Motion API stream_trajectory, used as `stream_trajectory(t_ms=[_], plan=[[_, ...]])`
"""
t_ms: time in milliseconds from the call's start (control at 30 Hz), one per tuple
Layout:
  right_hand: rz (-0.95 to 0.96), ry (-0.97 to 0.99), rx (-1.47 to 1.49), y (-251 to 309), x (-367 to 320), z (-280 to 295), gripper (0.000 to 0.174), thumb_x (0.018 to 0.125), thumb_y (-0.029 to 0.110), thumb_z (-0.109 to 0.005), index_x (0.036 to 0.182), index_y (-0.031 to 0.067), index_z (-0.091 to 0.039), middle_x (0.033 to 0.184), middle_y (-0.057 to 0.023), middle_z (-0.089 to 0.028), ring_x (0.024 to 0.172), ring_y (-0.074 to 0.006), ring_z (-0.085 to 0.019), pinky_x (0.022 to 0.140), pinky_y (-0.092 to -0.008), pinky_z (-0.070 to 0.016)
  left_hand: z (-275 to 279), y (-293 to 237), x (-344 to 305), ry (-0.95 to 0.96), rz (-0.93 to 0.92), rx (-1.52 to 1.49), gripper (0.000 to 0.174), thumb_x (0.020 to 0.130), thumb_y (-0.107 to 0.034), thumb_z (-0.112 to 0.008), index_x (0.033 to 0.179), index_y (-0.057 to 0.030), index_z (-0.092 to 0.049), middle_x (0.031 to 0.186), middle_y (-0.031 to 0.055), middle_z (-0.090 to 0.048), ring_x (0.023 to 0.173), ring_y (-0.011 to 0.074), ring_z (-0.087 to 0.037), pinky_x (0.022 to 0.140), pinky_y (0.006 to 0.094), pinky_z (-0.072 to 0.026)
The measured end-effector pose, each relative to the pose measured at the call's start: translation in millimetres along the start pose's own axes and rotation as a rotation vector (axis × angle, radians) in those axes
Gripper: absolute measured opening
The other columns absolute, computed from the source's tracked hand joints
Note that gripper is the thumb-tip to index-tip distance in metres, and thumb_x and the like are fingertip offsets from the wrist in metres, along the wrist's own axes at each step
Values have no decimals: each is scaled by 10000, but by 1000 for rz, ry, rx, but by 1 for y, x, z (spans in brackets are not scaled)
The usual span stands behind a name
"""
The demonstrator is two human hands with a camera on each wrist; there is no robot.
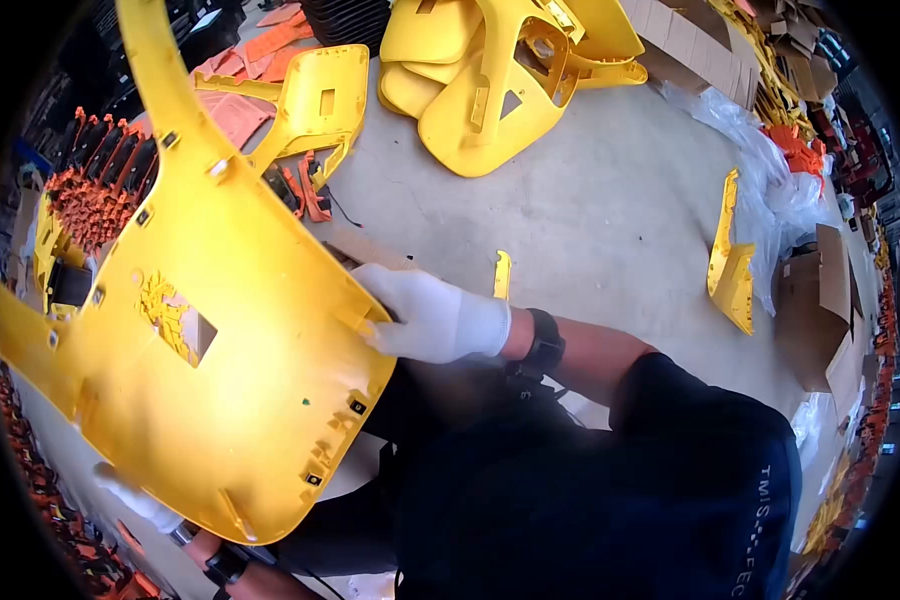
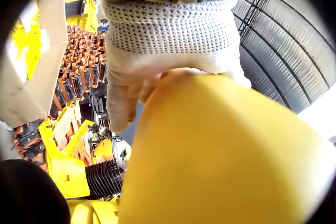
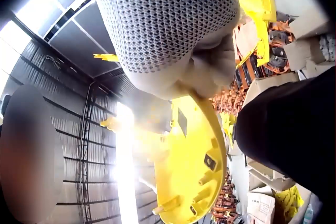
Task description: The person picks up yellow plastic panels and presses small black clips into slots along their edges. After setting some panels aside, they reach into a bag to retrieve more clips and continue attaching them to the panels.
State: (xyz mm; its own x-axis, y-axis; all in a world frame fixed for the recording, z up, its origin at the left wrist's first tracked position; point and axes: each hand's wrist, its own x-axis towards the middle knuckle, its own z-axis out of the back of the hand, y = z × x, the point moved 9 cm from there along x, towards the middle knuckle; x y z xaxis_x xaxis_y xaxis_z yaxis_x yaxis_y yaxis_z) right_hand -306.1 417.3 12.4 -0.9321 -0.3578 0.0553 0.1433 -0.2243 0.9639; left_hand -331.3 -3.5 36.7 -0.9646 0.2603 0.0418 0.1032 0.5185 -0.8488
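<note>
Gripped a large, curved yellow plastic panel (image 1: 240,370) above the grey floor (image 1: 590,220), with the white-gloved right hand (image 1: 430,315) closed round one side edge. Held the opposite edge in the white-gloved left hand (image 1: 138,500), with fingers bent, partly hidden.

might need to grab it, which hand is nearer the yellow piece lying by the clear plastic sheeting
Right. Your right hand grips the edge of the large panel facing the yellow piece; your left hand is farther, at the panel's lower-left edge.
</note>
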Motion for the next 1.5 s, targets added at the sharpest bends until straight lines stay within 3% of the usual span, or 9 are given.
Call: stream_trajectory(t_ms=[167, 267, 333, 467, 667, 867, 1100, 1300, 1500], plan=[[290, 313, -43, 10, 42, -61, 518, 904, 286, -689, 1295, -6, -515, 986, -199, -693, 927, -337, -685, 812, -407, -527, 50, -28, -110, -856, -151, 540, 830, 938, -595, -536, 1506, -18, -355, 1498, 167, -439, 1286, 311, -496, 1072, 459, -425], [-220, 335, 433, -68, 45, -11, 366, 918, 244, -692, 1180, -9, -666, 948, -90, -743, 802, -124, -696, 739, -272, -556, 44, -3, -162, -1075, -148, 647, 795, 941, -560, -536, 1495, -15, -368, 1480, 166, -452, 1267, 308, -506, 1060, 457, -431], [-273, -99, 45, -195, 41, 65, 350, 914, 236, -664, 1149, -23, -668, 934, -116, -733, 760, -144, -688, 699, -291, -557, 41, 6, -189, -1178, -125, 694, 772, 943, -536, -536, 1488, -14, -376, 1469, 166, -461, 1255, 306, -512, 1052, 456, -434], [-843, -89, -724, -462, -84, 148, 438, 843, 381, -683, 1081, 14, -712, 1055, -219, -715, 1012, -379, -680, 903, -434, -528, 34, 9, -224, -1326, -90, 761, 727, 946, -489, -537, 1473, -10, -393, 1445, 166, -479, 1231, 302, -525, 1037, 453, -441], [-1280, -229, -566, -535, -179, 115, 814, 769, 536, -765, 1292, -23, -488, 1262, -235, -613, 1157, -385, -624, 957, -450, -524, 18, -11, -256, -1462, -22, 846, 660, 952, -419, -538, 1451, -5, -418, 1410, 165, -506, 1194, 296, -545, 1014, 449, -452], [-1209, -372, -631, -522, -153, 113, 726, 713, 318, -836, 1237, -47, -491, 1170, -227, -649, 1067, -359, -658, 909, -429, -534, 5, -28, -285, -1569, -7, 879, 595, 957, -349, -539, 1429, 0, -443, 1374, 165, -532, 1157, 290, -564, 990, 445, -462], [-1092, -510, 103, -485, -117, 117, 345, 784, 160, -757, 1084, 8, -679, 872, -65, -681, 746, -151, -662, 638, -298, -528, 38, -32, -294, -1584, -45, 809, 522, 963, -267, -540, 1404, 6, -473, 1333, 164, -564, 1115, 283, -587, 963, 441, -474], [-670, -599, 557, -246, 40, 98, 223, 836, 73, -564, 1053, 23, -553, 913, -90, -602, 822, -218, -626, 724, -375, -530, 46, -44, -236, -1290, -204, 737, 465, 932, -179, -581, 1336, 41, -517, 1212, 141, -614, 1029, 239, -605, 913, 387, -486], [-134, 83, 185, -31, 252, -83, 253, 907, 107, -611, 1140, 17, -572, 788, -23, -592, 654, -100, -572, 601, -246, -465, 21, -41, -245, -1363, -445, 516, 552, 832, -10, -597, 1373, 49, -504, 1246, 114, -622, 1079, 198, -611, 921, 325, -503]])
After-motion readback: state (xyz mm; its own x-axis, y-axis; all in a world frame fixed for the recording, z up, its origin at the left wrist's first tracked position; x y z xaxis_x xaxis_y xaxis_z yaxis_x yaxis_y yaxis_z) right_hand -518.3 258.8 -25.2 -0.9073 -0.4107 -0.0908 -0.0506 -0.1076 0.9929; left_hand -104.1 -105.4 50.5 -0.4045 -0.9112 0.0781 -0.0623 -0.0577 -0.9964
